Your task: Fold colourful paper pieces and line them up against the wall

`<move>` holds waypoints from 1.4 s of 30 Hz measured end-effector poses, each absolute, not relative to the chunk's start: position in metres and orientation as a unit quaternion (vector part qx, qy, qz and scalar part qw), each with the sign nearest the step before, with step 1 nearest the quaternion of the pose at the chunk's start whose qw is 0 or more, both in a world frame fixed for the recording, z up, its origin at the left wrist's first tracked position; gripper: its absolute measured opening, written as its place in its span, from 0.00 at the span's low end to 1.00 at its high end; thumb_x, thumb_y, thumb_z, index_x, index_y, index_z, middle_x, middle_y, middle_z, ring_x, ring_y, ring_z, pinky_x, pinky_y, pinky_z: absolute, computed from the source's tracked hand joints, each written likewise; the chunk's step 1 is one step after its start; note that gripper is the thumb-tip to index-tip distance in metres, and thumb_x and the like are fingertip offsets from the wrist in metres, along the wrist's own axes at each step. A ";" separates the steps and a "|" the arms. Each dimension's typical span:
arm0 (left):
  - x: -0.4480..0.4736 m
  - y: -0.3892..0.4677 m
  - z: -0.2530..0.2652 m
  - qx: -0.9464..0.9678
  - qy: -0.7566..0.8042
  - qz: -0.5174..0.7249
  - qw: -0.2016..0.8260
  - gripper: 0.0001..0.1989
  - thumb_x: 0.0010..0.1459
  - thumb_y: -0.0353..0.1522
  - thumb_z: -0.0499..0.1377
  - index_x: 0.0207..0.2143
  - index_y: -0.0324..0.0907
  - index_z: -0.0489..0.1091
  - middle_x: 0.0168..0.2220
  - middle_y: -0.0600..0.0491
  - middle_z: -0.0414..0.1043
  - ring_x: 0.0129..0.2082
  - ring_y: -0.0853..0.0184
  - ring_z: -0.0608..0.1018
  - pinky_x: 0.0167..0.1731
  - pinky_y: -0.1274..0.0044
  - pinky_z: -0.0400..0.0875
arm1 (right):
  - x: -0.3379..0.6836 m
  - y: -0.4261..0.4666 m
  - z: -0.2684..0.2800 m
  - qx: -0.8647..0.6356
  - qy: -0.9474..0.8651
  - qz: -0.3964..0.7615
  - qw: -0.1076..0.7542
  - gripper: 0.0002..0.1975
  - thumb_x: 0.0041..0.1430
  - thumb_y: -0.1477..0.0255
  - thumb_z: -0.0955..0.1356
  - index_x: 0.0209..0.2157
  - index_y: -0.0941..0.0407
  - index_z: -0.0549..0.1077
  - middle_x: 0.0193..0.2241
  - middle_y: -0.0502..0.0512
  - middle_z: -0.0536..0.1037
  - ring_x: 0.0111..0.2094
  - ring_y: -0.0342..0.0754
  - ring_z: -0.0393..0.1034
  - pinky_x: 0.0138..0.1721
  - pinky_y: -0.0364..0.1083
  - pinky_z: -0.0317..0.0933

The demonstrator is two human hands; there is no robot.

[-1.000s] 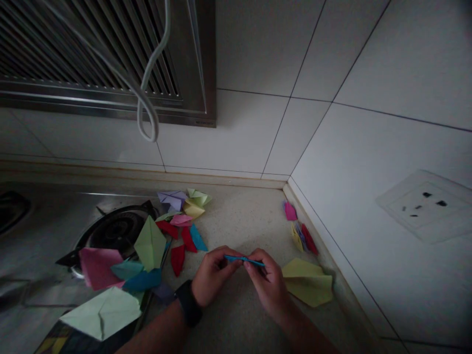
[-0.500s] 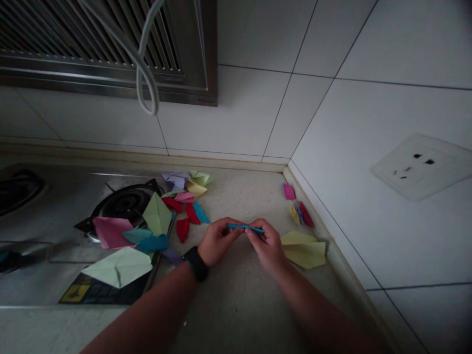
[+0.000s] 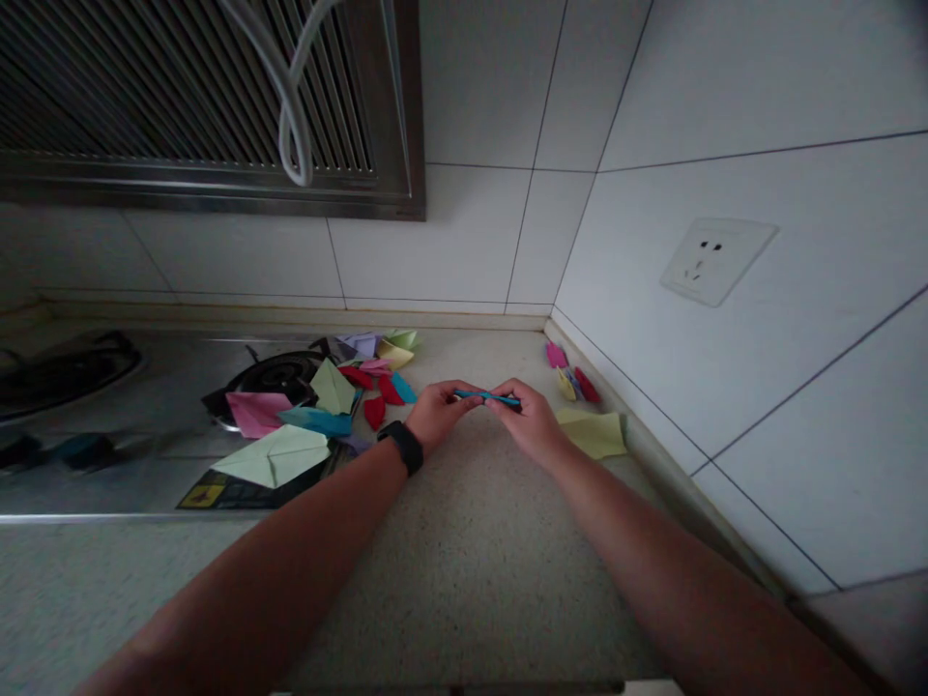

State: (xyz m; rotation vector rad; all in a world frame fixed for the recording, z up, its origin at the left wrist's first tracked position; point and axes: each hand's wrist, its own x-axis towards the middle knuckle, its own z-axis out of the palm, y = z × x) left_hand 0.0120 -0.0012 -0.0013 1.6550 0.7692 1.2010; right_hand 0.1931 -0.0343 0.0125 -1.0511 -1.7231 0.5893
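Between my hands I hold a thin strip of folded blue paper (image 3: 473, 393), seen nearly edge-on above the countertop. My left hand (image 3: 433, 416), with a black watch (image 3: 403, 447) on its wrist, pinches the paper's left part. The right part is pinched by my right hand (image 3: 531, 420), thumbs almost meeting at the middle. Beside my left hand lie folded red paper pieces (image 3: 374, 413). A yellow folded paper (image 3: 594, 432) lies just right of my right hand, partly behind it. How the blue paper is folded inside my fingers is hidden.
A gas stove (image 3: 145, 387) at left bears a pale green folded paper (image 3: 279, 456), a pink one (image 3: 255, 414) and several others. Small folded papers (image 3: 565, 385) sit along the right wall. A range hood (image 3: 217, 116) with a hanging white cable (image 3: 294, 126) is above; a socket (image 3: 717, 259) is on the right wall.
The camera view has tilted and shifted, so more of the countertop and forearms shows. Both hands still pinch the blue paper, with little change in their grip.
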 end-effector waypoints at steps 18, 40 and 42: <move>0.019 0.004 0.001 0.675 0.350 0.491 0.425 0.17 0.55 0.43 0.62 0.38 0.38 0.76 0.22 0.55 0.68 0.18 0.75 0.62 0.18 0.82 0.55 | 0.192 -0.023 0.015 -0.448 -0.695 0.240 0.508 0.09 0.57 0.64 0.68 0.33 0.55 0.71 0.25 0.50 0.72 0.27 0.44 0.66 0.28 0.43 0.58; 0.017 0.002 0.004 0.633 0.322 0.471 0.522 0.16 0.54 0.41 0.63 0.41 0.41 0.78 0.30 0.51 0.77 0.17 0.77 0.64 0.16 0.82 0.60 | 0.201 -0.024 0.015 -0.444 -0.673 0.337 0.486 0.13 0.57 0.60 0.68 0.32 0.55 0.70 0.16 0.43 0.65 0.17 0.40 0.59 0.21 0.41 0.53; 0.017 0.001 0.004 0.634 0.322 0.465 0.528 0.16 0.54 0.41 0.63 0.41 0.41 0.78 0.28 0.52 0.76 0.16 0.77 0.63 0.16 0.82 0.59 | 0.202 -0.024 0.016 -0.444 -0.673 0.342 0.482 0.12 0.58 0.60 0.68 0.32 0.55 0.70 0.15 0.43 0.65 0.17 0.40 0.59 0.21 0.41 0.53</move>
